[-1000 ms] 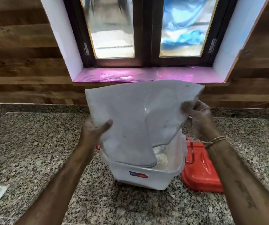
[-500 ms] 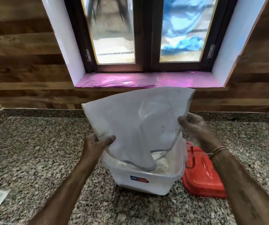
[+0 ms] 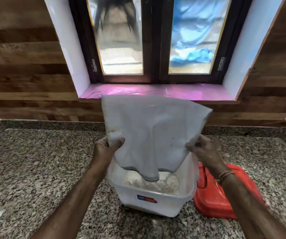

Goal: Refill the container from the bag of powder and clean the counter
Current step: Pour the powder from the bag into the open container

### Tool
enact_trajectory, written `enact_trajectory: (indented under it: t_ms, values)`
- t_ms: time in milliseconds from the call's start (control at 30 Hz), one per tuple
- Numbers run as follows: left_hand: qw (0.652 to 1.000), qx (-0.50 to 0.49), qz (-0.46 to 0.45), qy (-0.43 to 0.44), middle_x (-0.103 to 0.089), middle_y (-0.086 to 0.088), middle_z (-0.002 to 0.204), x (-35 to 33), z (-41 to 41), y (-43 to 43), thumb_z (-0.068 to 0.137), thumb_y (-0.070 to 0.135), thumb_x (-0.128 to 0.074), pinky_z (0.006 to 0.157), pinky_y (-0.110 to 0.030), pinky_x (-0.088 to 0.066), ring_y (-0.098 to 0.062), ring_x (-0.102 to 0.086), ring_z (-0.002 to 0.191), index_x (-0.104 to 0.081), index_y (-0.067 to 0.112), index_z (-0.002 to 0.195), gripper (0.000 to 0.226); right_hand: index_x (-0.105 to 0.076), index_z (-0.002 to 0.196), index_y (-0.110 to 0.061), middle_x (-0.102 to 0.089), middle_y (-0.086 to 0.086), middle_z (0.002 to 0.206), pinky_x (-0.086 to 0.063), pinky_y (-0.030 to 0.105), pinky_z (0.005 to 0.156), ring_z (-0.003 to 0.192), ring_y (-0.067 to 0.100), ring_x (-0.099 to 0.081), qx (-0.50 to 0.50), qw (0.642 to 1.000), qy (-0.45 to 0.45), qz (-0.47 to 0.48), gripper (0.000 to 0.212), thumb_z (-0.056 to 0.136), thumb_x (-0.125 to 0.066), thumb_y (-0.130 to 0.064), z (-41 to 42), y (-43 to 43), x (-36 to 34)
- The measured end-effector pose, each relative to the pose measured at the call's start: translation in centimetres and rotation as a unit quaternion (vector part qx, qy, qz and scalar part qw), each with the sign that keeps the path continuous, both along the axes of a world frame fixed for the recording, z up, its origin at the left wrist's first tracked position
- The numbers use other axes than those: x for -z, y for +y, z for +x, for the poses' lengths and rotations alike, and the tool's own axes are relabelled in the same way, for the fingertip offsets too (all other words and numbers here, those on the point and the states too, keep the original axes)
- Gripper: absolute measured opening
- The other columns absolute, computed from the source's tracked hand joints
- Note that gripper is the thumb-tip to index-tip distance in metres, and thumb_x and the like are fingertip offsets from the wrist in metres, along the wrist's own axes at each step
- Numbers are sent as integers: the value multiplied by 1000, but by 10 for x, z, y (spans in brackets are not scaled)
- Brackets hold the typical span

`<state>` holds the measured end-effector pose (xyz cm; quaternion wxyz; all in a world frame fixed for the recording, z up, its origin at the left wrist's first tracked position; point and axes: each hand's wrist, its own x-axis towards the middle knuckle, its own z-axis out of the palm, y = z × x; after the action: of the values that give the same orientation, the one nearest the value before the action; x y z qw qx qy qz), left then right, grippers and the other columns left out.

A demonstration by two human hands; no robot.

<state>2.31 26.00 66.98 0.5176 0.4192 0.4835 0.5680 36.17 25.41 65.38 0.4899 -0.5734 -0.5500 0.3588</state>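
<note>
Granite counter: speckled grey, 6 o'clock foreground
Container: pale, open, powder inside, standing on counter
Lid: red, flat, just beside Container at 3 o'clock
Left hand: pinches edge of bag at 9 o'clock
Right hand: pinches bag's edge at 3 o'clock
Bag: white, mouth down over Container
Sill: pink, 12 o'clock

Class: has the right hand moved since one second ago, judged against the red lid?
Yes. The right hand, gripping the bag, has come down and leftward toward the red lid.
</note>
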Motion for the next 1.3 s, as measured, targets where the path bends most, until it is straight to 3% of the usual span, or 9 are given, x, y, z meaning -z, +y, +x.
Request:
enact_trajectory:
  t_ms: [133, 267, 500, 667, 733, 800, 1000, 1200, 1300]
  values:
    - [1000, 0, 8, -11, -78, -19, 105, -8, 2, 11, 91, 11, -74, 79, -47, -64, -33, -76, 89, -72, -1, 113, 26, -64, 110, -6, -78, -1, 90, -60, 22, 69, 78, 9, -73, 6, 996, 82, 37, 12, 99, -61, -2, 4, 7, -31]
    - [1000, -14, -13, -16, -80, -15, 98, -7, -1, 23, 90, 13, -76, 71, -42, -65, -28, -77, 82, -75, 9, 100, 11, -64, 122, -3, -77, 12, 111, -63, 31, 81, 97, 23, -73, -40, 996, 78, -31, 25, 97, -64, -2, -2, 4, -25]
    - [993, 4, -87, -79, -79, -9, 84, -22, -11, 42, 91, 4, -73, 54, -33, -62, -20, -75, 65, -69, 4, 111, 20, -67, 108, -6, -77, 15, 100, -63, 28, 66, 76, 15, -75, 14, 991, 124, -51, 13, 97, -66, -13, -16, 15, -41]
    - [989, 39, -100, -102, -77, -13, 87, -24, -51, 48, 89, -2, -72, 54, -40, -64, -21, -74, 62, -69, 7, 110, 23, -66, 117, -5, -69, 31, 119, -56, 57, 92, 94, 33, -70, 1, 986, 156, -59, 32, 89, -74, -17, -47, 26, -62]
    - [988, 31, -98, -114, -78, -9, 81, -22, -85, 52, 90, -2, -70, 51, -37, -63, -20, -75, 61, -68, 10, 109, 22, -65, 120, -7, -70, 26, 121, -61, 43, 86, 93, 27, -71, -21, 986, 157, -52, 35, 87, -74, -15, -77, 34, -75]
    - [987, 13, -109, -116, -78, -10, 85, -16, -127, 53, 91, 1, -71, 52, -37, -63, -21, -75, 64, -67, 12, 109, 22, -60, 129, -8, -73, 18, 122, -64, 31, 78, 97, 23, -72, -64, 983, 161, -55, 42, 89, -72, -8, -120, 42, -85]
    - [981, -43, -150, -116, -73, -20, 119, 37, -272, 44, 90, 15, -75, 60, -38, -64, -30, -72, 86, -60, 14, 134, 46, -51, 139, -11, -69, 13, 126, -63, 33, 75, 107, 26, -71, -120, 975, 149, -116, 59, 86, -75, 0, -259, 72, -71]
    - [976, -91, -193, -51, -73, -18, 124, 107, -376, 1, 64, 33, -93, 92, -49, -60, -35, -71, 111, -63, 16, 131, 75, -65, 112, 8, -71, 15, 81, -55, 26, 46, 53, 13, -68, -90, 968, 82, -220, 26, 87, -72, 5, -376, 85, 0]
    - [968, -128, -216, 27, -69, -20, 128, 146, -402, -15, 75, 19, -90, 94, -41, -56, -33, -68, 112, -62, 12, 128, 60, -71, 92, -2, -70, 15, 80, -51, 21, 47, 51, 10, -64, -39, 970, -27, -236, 15, 81, -78, 5, -396, 88, 58]
